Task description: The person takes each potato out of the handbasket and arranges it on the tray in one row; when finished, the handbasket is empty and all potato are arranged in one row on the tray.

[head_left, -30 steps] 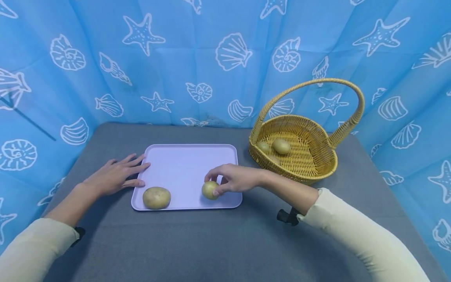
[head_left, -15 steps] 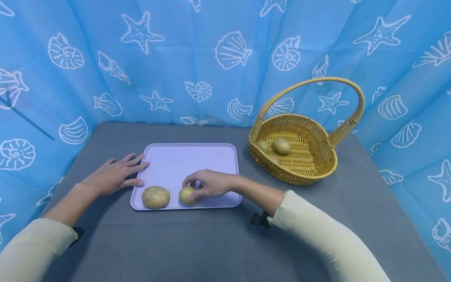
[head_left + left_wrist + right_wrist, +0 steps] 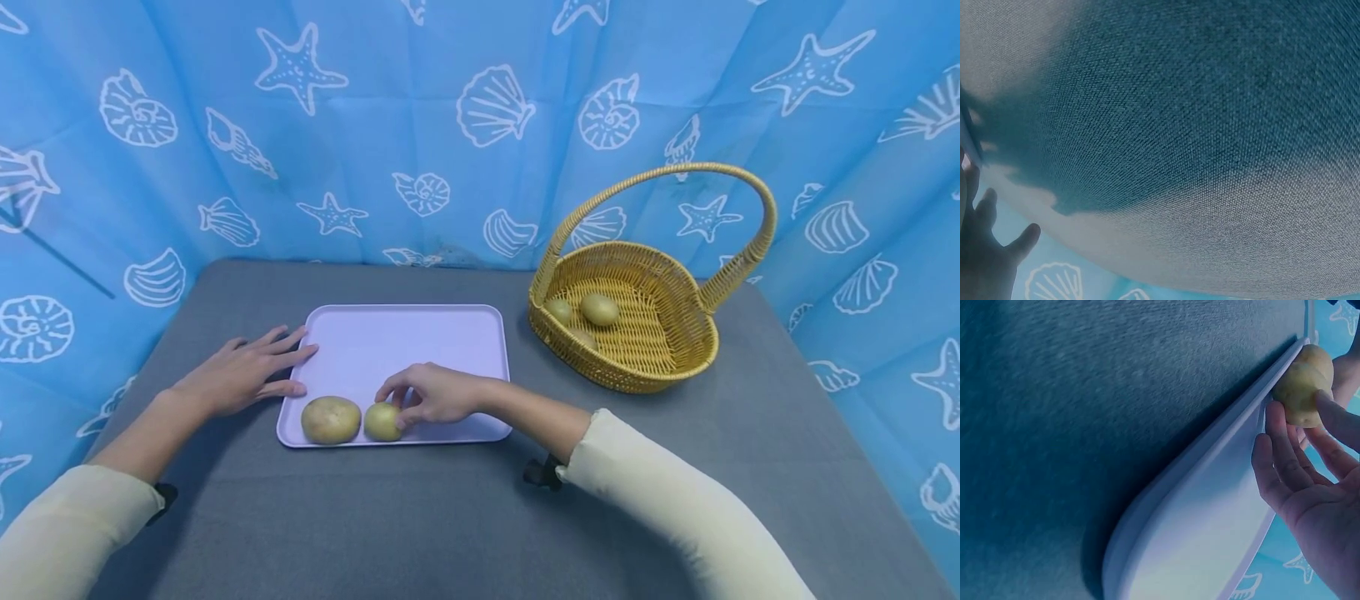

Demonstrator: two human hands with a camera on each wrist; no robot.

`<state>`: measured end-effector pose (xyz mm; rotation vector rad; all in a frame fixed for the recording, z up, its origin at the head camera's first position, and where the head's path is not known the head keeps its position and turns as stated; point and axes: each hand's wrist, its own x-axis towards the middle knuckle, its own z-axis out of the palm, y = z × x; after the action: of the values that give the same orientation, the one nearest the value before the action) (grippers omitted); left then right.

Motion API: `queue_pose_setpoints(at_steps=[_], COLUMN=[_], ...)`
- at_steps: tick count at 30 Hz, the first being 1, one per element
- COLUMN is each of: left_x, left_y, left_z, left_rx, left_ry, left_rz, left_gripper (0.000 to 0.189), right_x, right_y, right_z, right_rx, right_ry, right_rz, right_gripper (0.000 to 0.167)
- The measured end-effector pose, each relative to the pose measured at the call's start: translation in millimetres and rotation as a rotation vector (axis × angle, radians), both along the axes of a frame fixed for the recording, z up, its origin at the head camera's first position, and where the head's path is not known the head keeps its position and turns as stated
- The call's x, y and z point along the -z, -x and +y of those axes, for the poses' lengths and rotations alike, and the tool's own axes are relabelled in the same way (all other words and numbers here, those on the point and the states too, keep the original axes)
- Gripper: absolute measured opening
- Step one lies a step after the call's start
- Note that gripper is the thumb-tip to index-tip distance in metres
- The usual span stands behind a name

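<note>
- The right hand (image 3: 442, 393) had its grip on a small potato (image 3: 382, 422), pinching it between thumb and fingers.
- That small potato was at the near side of the lilac tray (image 3: 408, 333), left of its middle; whether it bore on the tray's floor could not be told.
- A larger potato (image 3: 332, 420) lay in the tray's near left corner, just left of the small one; contact between the two was unclear.
- The left hand (image 3: 247, 375) held nothing, its fingers spread and extended over the tray's left rim.
- At the far right stood a golden wicker basket (image 3: 693, 333) with a tall arched handle (image 3: 667, 172), well apart from the larger potato.
- Three more potatoes (image 3: 600, 310) lay inside the basket, towards its left side.
- Tray and basket sat on a bench covered with grey cloth (image 3: 450, 533).
- Behind hung a blue curtain (image 3: 420, 125) printed with white shells and starfish.
- Pale sleeves (image 3: 675, 508) covered both forearms.
</note>
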<state>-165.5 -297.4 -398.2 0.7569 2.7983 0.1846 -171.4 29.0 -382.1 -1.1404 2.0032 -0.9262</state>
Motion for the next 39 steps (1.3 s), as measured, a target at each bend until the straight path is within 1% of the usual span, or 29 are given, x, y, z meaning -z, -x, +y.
queue_pose_setpoints(at_steps=[4, 9, 15, 19, 23, 25, 28, 30, 33, 35, 39], left_x=[0.8, 1.2, 1.1, 1.1, 1.0, 0.9, 0.9, 1.0, 1.2, 1.6, 2.2], left_y=[-0.4, -1.4, -0.5, -0.1, 0.2, 0.7, 2.0, 3.1, 3.8, 3.6, 2.0], left_z=[-0.6, -1.2, -0.1, 0.6, 1.1, 1.0, 0.5, 0.1, -0.5, -1.1, -1.5], left_rx=[0.006, 0.0, 0.004, 0.014, 0.017, 0.018, 0.021, 0.022, 0.023, 0.022, 0.022], left_ry=[-0.003, -0.013, -0.016, -0.008, 0.002, 0.003, 0.003, 0.007, 0.009, 0.005, -0.005], left_rz=[0.002, -0.012, -0.006, 0.0, 0.002, -0.001, -0.001, 0.003, 0.004, 0.001, -0.005], left_gripper=[0.072, 0.072, 0.072, 0.071, 0.071, 0.071, 0.071, 0.072, 0.072, 0.072, 0.073], right_x=[0.5, 2.0, 1.0, -4.4, -15.9, -23.1, -36.2, -46.5, -62.7, -72.8, -88.8], right_y=[-3.1, -4.4, -4.1, -3.4, 0.6, 4.0, 10.2, 14.9, 20.2, 21.9, 22.6], right_z=[-6, -10, -8, -2, 10, 19, 38, 54, 84, 105, 147], right_rx=[0.005, 0.022, 0.023, 0.013, 0.023, 0.028, 0.039, 0.045, 0.07, 0.092, 0.168], right_ry=[-0.004, -0.006, -0.017, -0.03, -0.044, -0.049, -0.071, -0.09, -0.128, -0.15, -0.188], right_rz=[0.0, 0.016, 0.077, 0.081, 0.078, 0.093, 0.147, 0.183, 0.209, 0.23, 0.255], right_gripper=[0.04, 0.041, 0.041, 0.043, 0.046, 0.046, 0.042, 0.036, 0.029, 0.029, 0.033])
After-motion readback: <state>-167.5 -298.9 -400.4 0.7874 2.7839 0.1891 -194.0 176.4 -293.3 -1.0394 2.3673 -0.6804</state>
